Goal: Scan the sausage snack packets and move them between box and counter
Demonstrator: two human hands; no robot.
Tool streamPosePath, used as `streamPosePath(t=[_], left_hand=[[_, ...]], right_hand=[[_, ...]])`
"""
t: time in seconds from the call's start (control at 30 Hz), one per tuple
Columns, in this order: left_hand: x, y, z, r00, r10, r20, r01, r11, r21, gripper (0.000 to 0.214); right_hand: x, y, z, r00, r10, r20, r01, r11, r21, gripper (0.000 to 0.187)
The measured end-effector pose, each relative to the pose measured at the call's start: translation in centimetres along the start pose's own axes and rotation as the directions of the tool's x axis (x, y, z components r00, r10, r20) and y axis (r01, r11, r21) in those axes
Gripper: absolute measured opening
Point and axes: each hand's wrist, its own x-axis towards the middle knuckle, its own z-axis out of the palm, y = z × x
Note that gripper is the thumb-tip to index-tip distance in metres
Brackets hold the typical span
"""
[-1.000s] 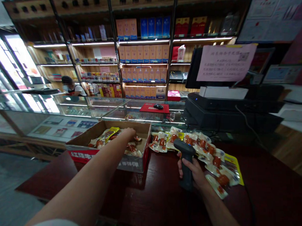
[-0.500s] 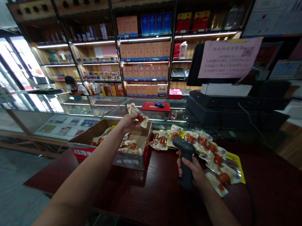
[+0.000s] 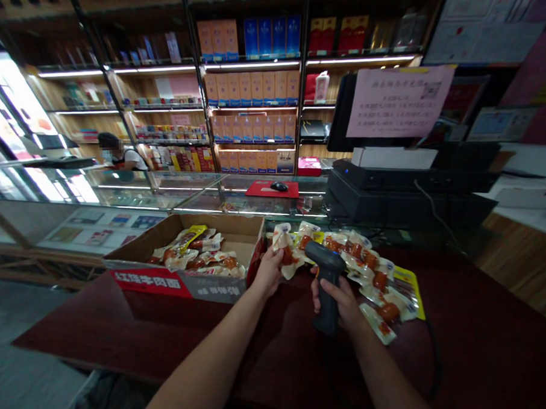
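Observation:
In my right hand [image 3: 338,301] is a dark barcode scanner [image 3: 325,274], gripped by its handle with the head tilted up to the left. My left hand [image 3: 269,272] is closed on a clear-and-white vacuum pack [image 3: 284,255] with reddish-brown food inside, just right of the box. A curved row of similar food packs [image 3: 356,249] lies on the dark wooden table beyond and right of the scanner. An open cardboard box [image 3: 222,291] stands to the left, with several loose packs [image 3: 202,250] and a yellow one inside. My left fingertips are partly hidden by the pack.
Behind the table runs a glass counter [image 3: 200,198] with a mouse [image 3: 279,186] on a red mat. A monitor with a pink paper sign [image 3: 398,105] stands at the right. A person [image 3: 119,154] is at the far left, before shelves of boxes.
My left hand has moved from above the box to the right and down with the pack, now beside the row. The view has shifted slightly; the scanner stays in my right hand.

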Motion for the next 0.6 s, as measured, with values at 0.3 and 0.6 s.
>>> streamPosePath(t=[0.3,0.6], left_hand=[[1.3,-2.3,-3.2,0.929,0.337,-0.151,-0.225,0.842,0.491,0.036],[0.9,-2.4,-3.4,0.921,0.360,-0.150,-0.200,0.766,0.611,0.031]], right_hand=[[-0.1,0.2,0.3,0.999,0.017,0.044,-0.016,0.999,-0.033,0.033],[-0.3,0.2,0.4,0.997,0.038,0.062,-0.035,0.999,-0.041,0.030]])
